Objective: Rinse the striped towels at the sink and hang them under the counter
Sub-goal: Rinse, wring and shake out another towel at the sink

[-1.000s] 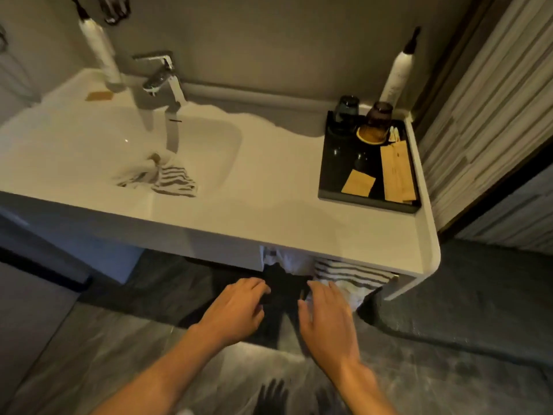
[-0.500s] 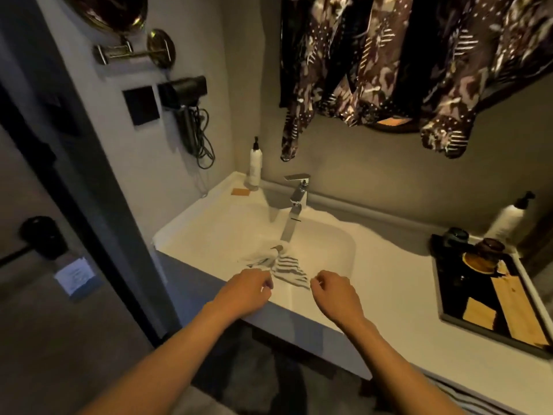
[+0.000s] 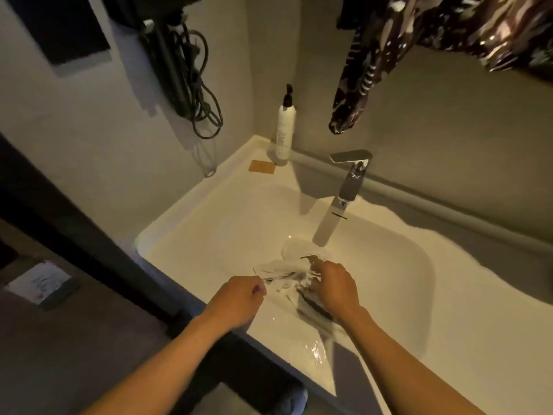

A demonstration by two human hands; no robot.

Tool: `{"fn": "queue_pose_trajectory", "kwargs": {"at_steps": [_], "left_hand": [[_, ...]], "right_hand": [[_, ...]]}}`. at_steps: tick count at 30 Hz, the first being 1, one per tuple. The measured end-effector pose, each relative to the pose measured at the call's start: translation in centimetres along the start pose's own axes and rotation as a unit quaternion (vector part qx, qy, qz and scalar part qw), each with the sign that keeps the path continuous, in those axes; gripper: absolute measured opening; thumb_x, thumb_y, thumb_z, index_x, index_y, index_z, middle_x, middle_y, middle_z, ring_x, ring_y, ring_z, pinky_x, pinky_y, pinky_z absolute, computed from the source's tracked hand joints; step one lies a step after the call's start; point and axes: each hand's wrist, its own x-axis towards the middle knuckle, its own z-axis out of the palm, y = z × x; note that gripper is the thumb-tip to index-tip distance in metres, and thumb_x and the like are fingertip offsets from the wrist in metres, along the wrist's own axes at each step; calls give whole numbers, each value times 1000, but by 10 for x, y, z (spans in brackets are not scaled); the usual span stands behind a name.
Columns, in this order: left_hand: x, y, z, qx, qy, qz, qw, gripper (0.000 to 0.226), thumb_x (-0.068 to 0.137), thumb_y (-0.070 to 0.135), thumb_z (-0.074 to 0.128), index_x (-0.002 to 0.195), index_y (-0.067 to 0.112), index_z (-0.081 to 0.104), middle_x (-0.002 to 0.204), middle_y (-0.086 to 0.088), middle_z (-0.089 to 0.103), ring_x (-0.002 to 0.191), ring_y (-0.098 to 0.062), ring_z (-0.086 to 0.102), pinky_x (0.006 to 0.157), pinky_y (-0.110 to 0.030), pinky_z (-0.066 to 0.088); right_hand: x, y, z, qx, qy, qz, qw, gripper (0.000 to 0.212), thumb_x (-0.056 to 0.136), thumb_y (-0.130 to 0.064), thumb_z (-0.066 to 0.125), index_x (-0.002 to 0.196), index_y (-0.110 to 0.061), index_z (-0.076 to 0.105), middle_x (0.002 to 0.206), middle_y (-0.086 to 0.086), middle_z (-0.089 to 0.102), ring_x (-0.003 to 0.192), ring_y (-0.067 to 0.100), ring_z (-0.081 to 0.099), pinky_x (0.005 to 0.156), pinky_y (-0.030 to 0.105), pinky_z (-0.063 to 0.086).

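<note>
Towel [image 3: 287,269] bunched in sink [image 3: 389,280], just in front of tap [image 3: 344,202]. Right hand [image 3: 336,287] curled around its folds; left hand [image 3: 239,299] pinching the edge. Risk: sodden cloth lifted unwrung drips over the sink rim.

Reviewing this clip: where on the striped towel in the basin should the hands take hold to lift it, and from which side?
The striped towel lies crumpled below the faucet. Probably best gripped on its raised near folds, from the counter's front edge, where the left hand and right hand already are.
</note>
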Motion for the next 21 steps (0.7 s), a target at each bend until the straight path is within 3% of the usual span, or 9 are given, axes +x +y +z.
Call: {"fn": "queue_pose_trajectory", "kwargs": {"at_steps": [4, 8, 10, 13, 15, 17, 19, 20, 21], "left_hand": [[45, -17, 5, -38, -2, -40, 999, 23, 97, 25, 50, 93, 38, 69, 102, 10, 74, 92, -7, 67, 85, -29, 56], [78, -17, 7, -107, -9, -82, 991, 22, 95, 20, 54, 88, 30, 73, 96, 10, 74, 90, -9, 69, 81, -23, 54], [88, -11, 7, -129, 20, -76, 989, 22, 97, 16, 54, 93, 22, 74, 94, 4, 76, 84, -12, 72, 74, -19, 56], [99, -9, 1, -222, 69, -139, 963, 23, 98, 26, 52, 99, 12, 70, 97, -7, 74, 82, -20, 75, 76, -40, 63], [100, 1, -6, -363, 66, -258, 893, 38, 97, 47, 52, 112, 13, 60, 107, -5, 66, 98, -26, 68, 83, -52, 61], [103, 14, -16, -565, -24, -323, 759, 58, 91, 67, 51, 123, 18, 54, 121, -11, 59, 114, -38, 59, 93, -62, 52], [110, 30, -33, -755, -160, -229, 593, 77, 84, 78, 52, 133, 19, 60, 135, -19, 61, 123, -47, 57, 104, -69, 39], [115, 40, -43, -800, -208, -181, 533, 83, 81, 79, 54, 136, 17, 61, 138, -21, 60, 125, -46, 58, 108, -66, 37], [122, 51, -52, -809, -232, -153, 518, 87, 80, 78, 57, 136, 11, 60, 138, -21, 60, 122, -41, 60, 108, -58, 41]], "right_hand": [[60, -12, 69, -130, -29, -89, 987, 19, 75, -21, 74, 94, -21, 72, 91, 2, 74, 83, 33, 60, 71, 38, 46], [87, -14, 100, -158, -78, -119, 977, 12, 78, -22, 67, 89, -17, 69, 88, 6, 68, 81, 33, 60, 73, 42, 43], [86, -11, 88, -72, -84, -83, 990, 18, 81, -32, 61, 89, -17, 67, 89, 5, 66, 79, 30, 60, 71, 38, 43], [73, -17, 40, 192, -31, 16, 981, 12, 90, -31, 62, 92, -20, 67, 88, -5, 67, 77, 15, 60, 66, 33, 49], [67, -30, -3, 325, 7, 70, 943, 9, 94, -20, 63, 90, -23, 71, 81, -9, 71, 73, 6, 63, 66, 19, 51], [63, -46, -43, 397, 17, 96, 912, 12, 92, -15, 65, 90, -24, 73, 75, -12, 71, 71, 3, 64, 62, 12, 49], [62, -56, -71, 411, 9, 104, 906, 11, 90, -17, 68, 89, -27, 72, 76, -17, 71, 71, 1, 64, 61, 13, 50], [61, -60, -78, 382, -7, 112, 917, 11, 89, -20, 68, 86, -30, 71, 75, -20, 70, 72, 1, 64, 60, 15, 50], [59, -65, -80, 342, -23, 121, 932, 11, 88, -23, 68, 81, -32, 68, 74, -20, 69, 71, 2, 64, 61, 18, 51]]}}
